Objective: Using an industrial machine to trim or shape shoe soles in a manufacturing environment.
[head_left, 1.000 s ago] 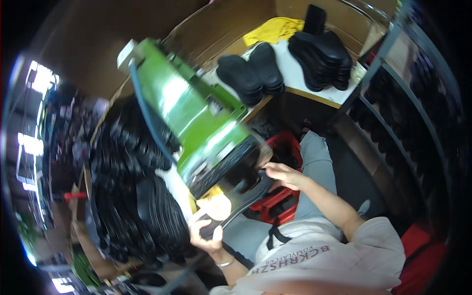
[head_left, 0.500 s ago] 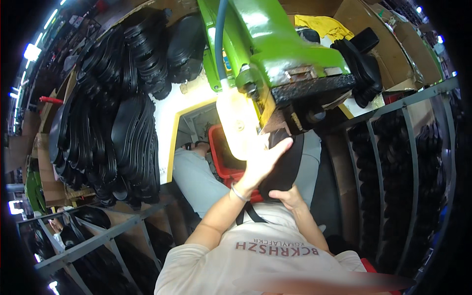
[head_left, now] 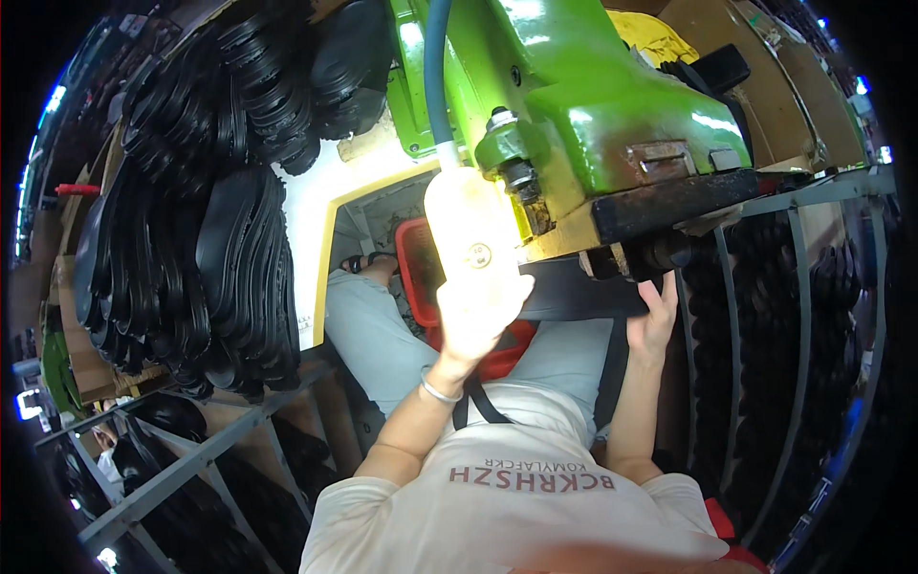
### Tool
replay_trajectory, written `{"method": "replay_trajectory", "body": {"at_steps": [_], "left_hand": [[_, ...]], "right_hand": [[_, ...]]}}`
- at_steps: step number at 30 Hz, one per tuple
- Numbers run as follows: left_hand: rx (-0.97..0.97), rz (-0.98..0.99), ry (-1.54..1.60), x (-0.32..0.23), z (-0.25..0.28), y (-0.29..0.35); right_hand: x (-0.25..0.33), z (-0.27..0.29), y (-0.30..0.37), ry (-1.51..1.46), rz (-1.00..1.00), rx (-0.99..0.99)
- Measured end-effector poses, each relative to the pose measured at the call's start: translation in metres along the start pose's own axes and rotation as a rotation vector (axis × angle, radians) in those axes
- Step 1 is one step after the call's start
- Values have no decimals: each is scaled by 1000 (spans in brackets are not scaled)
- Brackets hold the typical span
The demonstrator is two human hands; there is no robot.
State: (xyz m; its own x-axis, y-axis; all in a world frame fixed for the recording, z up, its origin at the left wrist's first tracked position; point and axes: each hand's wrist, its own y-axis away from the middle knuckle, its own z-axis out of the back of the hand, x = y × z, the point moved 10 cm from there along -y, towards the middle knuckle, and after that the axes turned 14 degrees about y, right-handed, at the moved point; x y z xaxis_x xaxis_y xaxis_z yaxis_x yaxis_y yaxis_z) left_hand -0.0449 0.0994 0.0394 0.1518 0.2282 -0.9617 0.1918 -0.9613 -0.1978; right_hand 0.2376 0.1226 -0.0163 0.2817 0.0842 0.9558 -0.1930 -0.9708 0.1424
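A black shoe sole [head_left: 579, 295] lies crosswise under the working head of a green machine [head_left: 593, 124], level with my lap. Its left end is in my left hand [head_left: 478, 316], bleached by the glare of a bright lamp [head_left: 473, 225] hanging by it; the thumb rests along the sole. At the other end, my right hand [head_left: 654, 320] grips the sole's edge, fingers up beside the machine's dark lower parts [head_left: 641, 258]. The machine head hides the sole's upper edge.
Stacks of black soles [head_left: 239, 277] cover the white, yellow-edged table [head_left: 320, 258] at left. Below sits a red basket [head_left: 413, 277] by my leg. Metal racks [head_left: 803, 287] filled with soles stand at right, another rack [head_left: 201, 469] at lower left. Cardboard boxes [head_left: 765, 77] are behind.
The sole has turned from upright to crosswise under the machine. My right hand has moved up and right to its far end; the left has shifted slightly left. The whole view has shifted a little.
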Motion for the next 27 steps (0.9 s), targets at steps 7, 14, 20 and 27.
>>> {"method": "replay_trajectory", "body": {"at_steps": [7,14,20,27], "left_hand": [[-142,127,178,11,68,18],[-215,146,56,15,91,49],[-97,-157,-257,-11,-5,5],[-30,85,250,30,-8,5]], "right_hand": [[4,-71,-7,-25,20,168],[9,-85,-3,88,136,232],[22,7,-34,-57,143,-9],[37,6,-34,30,194,-102]]}}
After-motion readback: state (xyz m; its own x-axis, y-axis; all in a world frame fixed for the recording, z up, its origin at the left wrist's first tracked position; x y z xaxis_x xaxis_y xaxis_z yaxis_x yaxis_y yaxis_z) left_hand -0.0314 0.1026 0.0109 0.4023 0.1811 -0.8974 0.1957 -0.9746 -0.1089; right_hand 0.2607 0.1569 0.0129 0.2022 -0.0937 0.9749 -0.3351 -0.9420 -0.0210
